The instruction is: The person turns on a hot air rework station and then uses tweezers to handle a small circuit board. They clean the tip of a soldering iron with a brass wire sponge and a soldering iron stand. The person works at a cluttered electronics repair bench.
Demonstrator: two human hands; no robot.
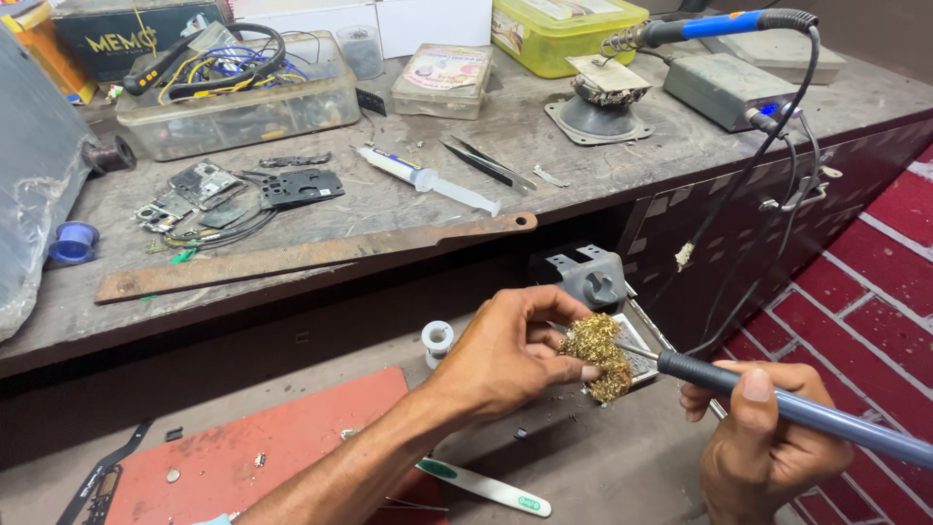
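Right hand (768, 437) is wrapped tight on the blue soldering iron (787, 406), tip buried in the brass wool (598, 355) pinched by the left hand (505, 355). Fingers sit right beside that tip, so a slip risks burns. Beyond, its cable (777, 146) could snag.

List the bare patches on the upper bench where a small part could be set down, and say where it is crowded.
Free: the strip between the syringe and the rusty metal bar, and the patch between the tweezers and the speaker magnet. Crowded: the left, around the phone parts and clear tub.
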